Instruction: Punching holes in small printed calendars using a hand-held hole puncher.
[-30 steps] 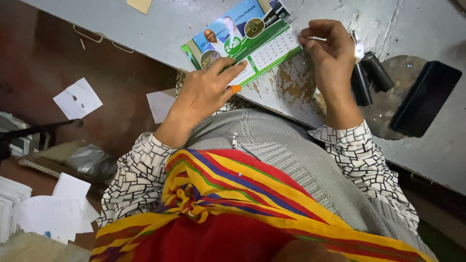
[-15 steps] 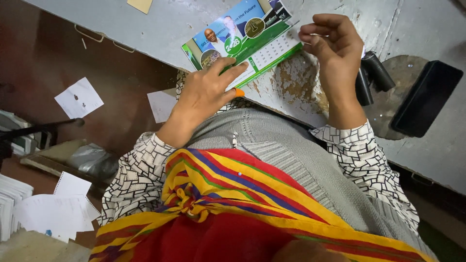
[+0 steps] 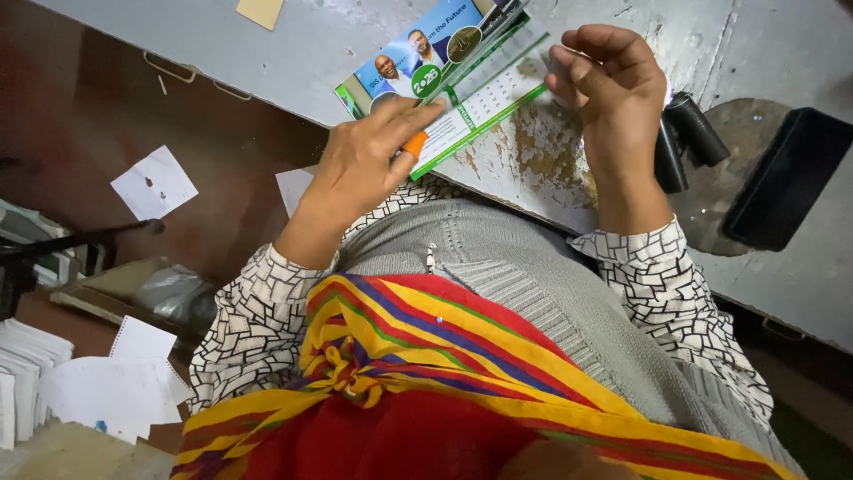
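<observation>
Two hands are at the edge of the grey table (image 3: 293, 53), both mine. My left hand (image 3: 360, 169) lies flat on the calendar (image 3: 471, 93), fingers stretched out and pressing its near corner down; it pins the sheet and closes around nothing. One fingertip wears an orange cap (image 3: 414, 143). The calendar is a small printed sheet, blue with photos on one part and white with a green border on the other, lying slanted on the table just in front of my body.

My right hand (image 3: 609, 89) is curled at the calendar's far right edge, fingers bent in toward the thumb. It seems to pinch something thin and pale there, but I cannot tell what it is, or whether it is touching the sheet.

Just beside that hand lie two short black cylinders (image 3: 684, 138), and past them a flat black case (image 3: 782, 178), both on a round worn patch of the tabletop. The paint is chipped and rusty under the calendar's right end.

Down on the floor to my left are loose white paper scraps (image 3: 154, 182) and a stack of white sheets (image 3: 27, 378).
</observation>
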